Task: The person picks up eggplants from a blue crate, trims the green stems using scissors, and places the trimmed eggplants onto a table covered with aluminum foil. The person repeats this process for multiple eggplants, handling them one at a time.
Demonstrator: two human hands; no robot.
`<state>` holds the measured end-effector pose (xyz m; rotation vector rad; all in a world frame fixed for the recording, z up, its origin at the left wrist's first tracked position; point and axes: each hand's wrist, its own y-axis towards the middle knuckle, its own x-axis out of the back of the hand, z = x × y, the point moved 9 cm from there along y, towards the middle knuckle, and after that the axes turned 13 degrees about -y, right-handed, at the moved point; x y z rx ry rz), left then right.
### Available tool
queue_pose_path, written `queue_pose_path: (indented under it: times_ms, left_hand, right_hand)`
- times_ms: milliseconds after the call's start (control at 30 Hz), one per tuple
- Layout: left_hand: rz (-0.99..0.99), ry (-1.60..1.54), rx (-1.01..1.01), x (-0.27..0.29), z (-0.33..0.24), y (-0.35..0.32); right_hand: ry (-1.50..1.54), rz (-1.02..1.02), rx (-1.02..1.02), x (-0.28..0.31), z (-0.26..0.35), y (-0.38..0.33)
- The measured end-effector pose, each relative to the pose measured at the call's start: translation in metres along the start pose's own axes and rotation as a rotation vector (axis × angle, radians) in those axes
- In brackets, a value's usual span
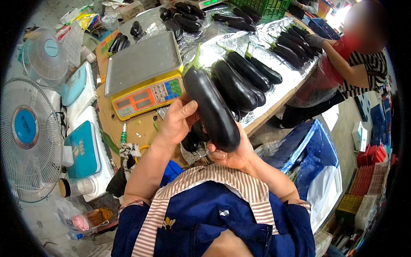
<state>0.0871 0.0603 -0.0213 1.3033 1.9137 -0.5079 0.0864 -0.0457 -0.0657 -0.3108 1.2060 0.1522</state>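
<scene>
A large glossy dark eggplant (212, 109), its green stem pointing away from me, is held up in front of my chest. My left hand (179, 118) grips its left side, thumb on the skin. From below, my right hand (233, 154) wraps round its rounded end. Just beyond it, several eggplants (237, 88) lie side by side on silver foil (267, 103), stems pointing away. More eggplants (190, 141) show partly beneath my hands. To the left stands a yellow weighing scale (141, 100) with a bare grey metal pan (145, 62).
A person (353, 64) with a gloved hand stands at the table's right beside a row of eggplants (293, 45). A green crate (274, 9) stands at the back. Two fans (30, 137) and teal-topped scales (81, 150) line my left. A blue-lined bin (308, 150) is at my right.
</scene>
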Motion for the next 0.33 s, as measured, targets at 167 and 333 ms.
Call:
queue_pose_path:
  times_ms: [167, 333]
  left_hand:
    - [-0.105, -0.035, -0.101, -0.001, -0.008, -0.003]
    - [-0.122, 0.017, -0.162, -0.004, -0.017, -0.003]
  right_hand:
    - [-0.126, -0.085, 0.034, 0.009, 0.004, 0.002]
    - [-0.289, -0.275, 0.141, 0.033, 0.010, 0.001]
